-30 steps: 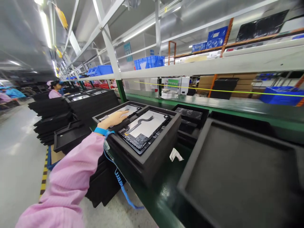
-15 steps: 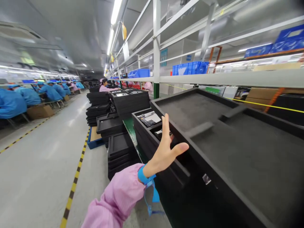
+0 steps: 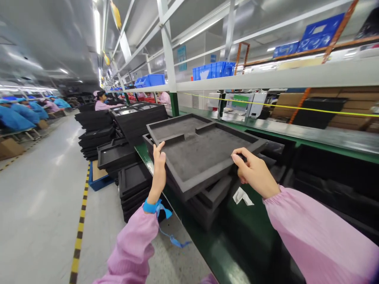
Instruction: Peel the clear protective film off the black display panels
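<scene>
An empty black foam tray (image 3: pixel 195 152) with two recesses sits tilted on top of another black tray (image 3: pixel 207 205) at the edge of the green bench (image 3: pixel 225 244). My right hand (image 3: pixel 254 171) grips the top tray's near right edge, fingers curled over the rim. My left hand (image 3: pixel 159 169) presses flat against its left edge, fingers extended upward. A blue wrist strap with a coiled cord (image 3: pixel 166 227) hangs from my left wrist.
Stacks of black foam trays (image 3: pixel 97 136) stand on the floor and bench to the left. A white scrap (image 3: pixel 242 196) lies on the bench. A yellow cord (image 3: pixel 281 106) runs along the line. Other workers (image 3: pixel 102 101) sit further down the aisle.
The empty tray has come down onto the tray that held the device. My right hand has come into view gripping it. My left hand moved from open in the air to the tray's left edge.
</scene>
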`<action>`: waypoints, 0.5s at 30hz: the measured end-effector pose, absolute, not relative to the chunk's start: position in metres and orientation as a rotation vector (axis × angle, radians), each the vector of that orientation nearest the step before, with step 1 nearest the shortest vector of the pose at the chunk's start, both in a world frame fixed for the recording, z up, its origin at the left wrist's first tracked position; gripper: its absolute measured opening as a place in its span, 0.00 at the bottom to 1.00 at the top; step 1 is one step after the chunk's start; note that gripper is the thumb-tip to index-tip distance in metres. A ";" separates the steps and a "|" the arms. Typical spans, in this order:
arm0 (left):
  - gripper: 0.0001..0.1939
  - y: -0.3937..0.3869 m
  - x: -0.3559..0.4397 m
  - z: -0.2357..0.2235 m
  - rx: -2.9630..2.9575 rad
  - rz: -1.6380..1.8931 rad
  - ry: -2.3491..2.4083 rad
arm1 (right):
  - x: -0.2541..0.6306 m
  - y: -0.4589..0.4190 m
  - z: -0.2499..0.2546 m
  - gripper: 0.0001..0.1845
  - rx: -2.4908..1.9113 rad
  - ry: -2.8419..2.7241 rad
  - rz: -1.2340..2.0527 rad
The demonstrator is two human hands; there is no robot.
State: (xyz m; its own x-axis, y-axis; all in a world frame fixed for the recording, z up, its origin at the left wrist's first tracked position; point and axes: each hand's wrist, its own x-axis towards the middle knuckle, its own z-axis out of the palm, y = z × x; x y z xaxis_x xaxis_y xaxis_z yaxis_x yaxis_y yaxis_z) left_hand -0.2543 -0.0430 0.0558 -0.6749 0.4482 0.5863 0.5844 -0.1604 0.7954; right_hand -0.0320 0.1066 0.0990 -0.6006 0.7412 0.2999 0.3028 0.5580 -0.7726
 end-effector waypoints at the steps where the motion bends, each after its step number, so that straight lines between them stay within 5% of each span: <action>1: 0.27 -0.046 -0.243 0.053 -1.256 -1.962 -1.927 | -0.029 0.112 0.099 0.26 -0.863 -2.174 0.878; 6: 0.37 -0.052 -0.187 0.037 -1.492 -1.857 -1.778 | -0.024 0.145 0.106 0.25 -1.057 -2.144 0.670; 10: 0.52 -0.048 -0.138 0.020 -1.511 -1.665 -1.826 | -0.029 0.189 0.102 0.34 -1.165 -1.934 0.490; 15: 0.52 -0.038 -0.111 0.010 -1.214 -1.644 -1.942 | -0.042 0.244 0.078 0.34 -1.047 -1.863 0.680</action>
State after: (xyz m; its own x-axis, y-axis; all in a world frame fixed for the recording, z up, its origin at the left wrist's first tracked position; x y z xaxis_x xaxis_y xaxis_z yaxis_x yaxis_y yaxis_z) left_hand -0.1113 -0.0375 0.0095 -0.5874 0.3930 0.7075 0.7626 -0.0240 0.6465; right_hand -0.0417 0.2440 0.0780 -0.2693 0.8665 0.4204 0.3917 0.4973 -0.7741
